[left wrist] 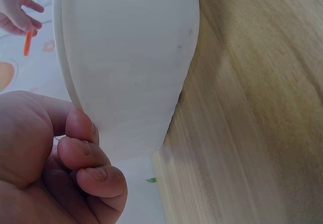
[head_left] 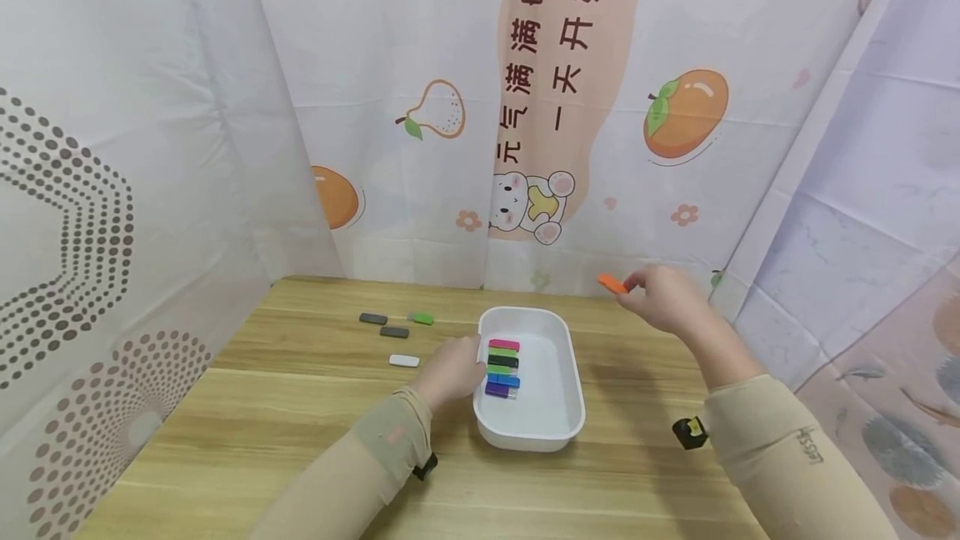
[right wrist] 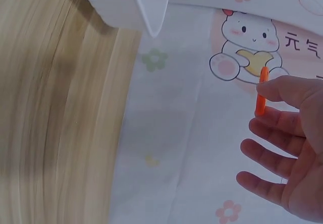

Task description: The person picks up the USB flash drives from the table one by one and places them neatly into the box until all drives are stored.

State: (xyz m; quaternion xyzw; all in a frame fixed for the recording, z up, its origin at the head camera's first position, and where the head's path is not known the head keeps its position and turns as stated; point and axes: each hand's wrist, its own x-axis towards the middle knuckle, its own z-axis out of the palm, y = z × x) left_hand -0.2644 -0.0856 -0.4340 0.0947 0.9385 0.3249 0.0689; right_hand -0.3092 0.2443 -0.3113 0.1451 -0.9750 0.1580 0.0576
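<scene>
Beige fabric sleeves point(head_left: 341, 469) are seen closest. By the left hand point(head_left: 452, 369), a white rounded plastic box point(head_left: 546, 377) is gripped at its left rim. Well off to its right, a flat orange plastic-looking stick point(head_left: 611, 282) is held up, pinched thumb-to-index by the right hand point(head_left: 663, 298) (so that's the nearer one), pretty much crosswise to the box, free end pointed left.

Small cloth-screened nook, home or workplace being impossible to tell; a wood-grain bench point(head_left: 258, 407) is spanning it; a white curtain point(head_left: 420, 32) bearing cartoon fruit point(head_left: 693, 115), flowers point(head_left: 468, 221) and Chinese lettering point(head_left: 567, 77) is hanging behind; a dotted curtain point(head_left: 142, 215) is enclosing the left, a leaf-printed curtain point(head_left: 862, 248) the right.
</scene>
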